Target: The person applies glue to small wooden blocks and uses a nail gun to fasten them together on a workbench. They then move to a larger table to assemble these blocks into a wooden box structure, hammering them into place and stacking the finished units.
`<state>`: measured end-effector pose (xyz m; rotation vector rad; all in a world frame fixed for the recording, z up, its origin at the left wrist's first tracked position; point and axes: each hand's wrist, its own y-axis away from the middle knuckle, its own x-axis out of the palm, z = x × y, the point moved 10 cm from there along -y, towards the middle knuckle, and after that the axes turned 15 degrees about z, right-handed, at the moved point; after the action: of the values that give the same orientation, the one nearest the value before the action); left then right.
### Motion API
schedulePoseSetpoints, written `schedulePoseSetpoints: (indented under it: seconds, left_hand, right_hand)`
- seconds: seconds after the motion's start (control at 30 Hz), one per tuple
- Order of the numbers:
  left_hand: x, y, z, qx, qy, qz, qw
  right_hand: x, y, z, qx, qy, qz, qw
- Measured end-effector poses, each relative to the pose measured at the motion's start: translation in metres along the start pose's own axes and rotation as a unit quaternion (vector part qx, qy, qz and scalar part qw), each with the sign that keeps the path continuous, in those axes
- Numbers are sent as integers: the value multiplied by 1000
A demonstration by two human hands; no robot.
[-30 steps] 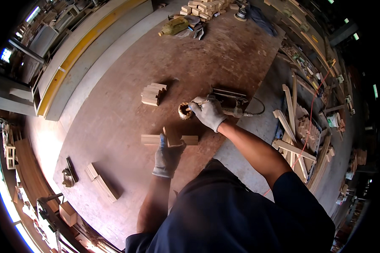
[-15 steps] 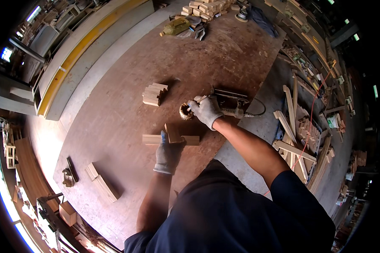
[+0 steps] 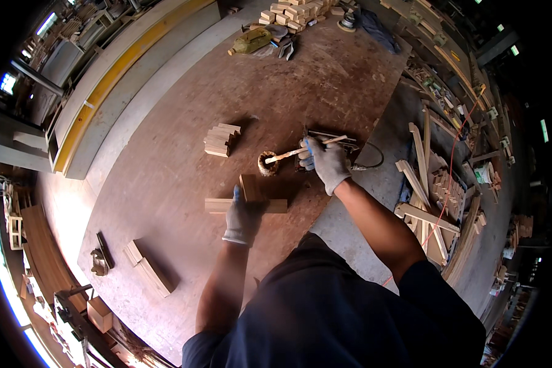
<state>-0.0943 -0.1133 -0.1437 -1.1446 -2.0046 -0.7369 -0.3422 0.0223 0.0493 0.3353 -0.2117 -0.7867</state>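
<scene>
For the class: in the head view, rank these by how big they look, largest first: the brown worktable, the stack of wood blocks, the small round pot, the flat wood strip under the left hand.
1. Brown worktable
2. Flat wood strip
3. Stack of wood blocks, close to the strip, so unsure
4. Small round pot

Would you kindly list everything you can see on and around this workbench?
Bench: one, brown board, centre.
Strip: one, pale wood, under left hand.
Block: one, brown, upright on strip.
Pot: one, small, brown, mid-bench.
Stick: one, pale, tip in pot.
Stacked blocks: one pile, pale, left of pot.
Far blocks: one pile, pale, far edge.
Planks: a couple, pale, near-left.
Offcuts: many, pale, right floor.
Left hand: gloved grey, on strip.
Right hand: gloved white, holding stick.
</scene>
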Motion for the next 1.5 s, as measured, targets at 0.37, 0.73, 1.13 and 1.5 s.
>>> schedulePoseSetpoints:
  seconds: [0.37,0.73,1.13,1.5]
  left_hand:
    - [4,-29,2,-43,-176,-23,983]
    - [48,-15,-6,-50,-32,28,998]
    - [69,1,-24,-43,-78,14,996]
    - [70,0,-43,-22,-325,-5,946]
  right_hand:
    - [-21,36,17,-22,-110,65,992]
    - [-1,64,43,-82,-37,105,990]
    - [15,77,62,-116,15,126,985]
    - [26,99,59,-96,38,219,970]
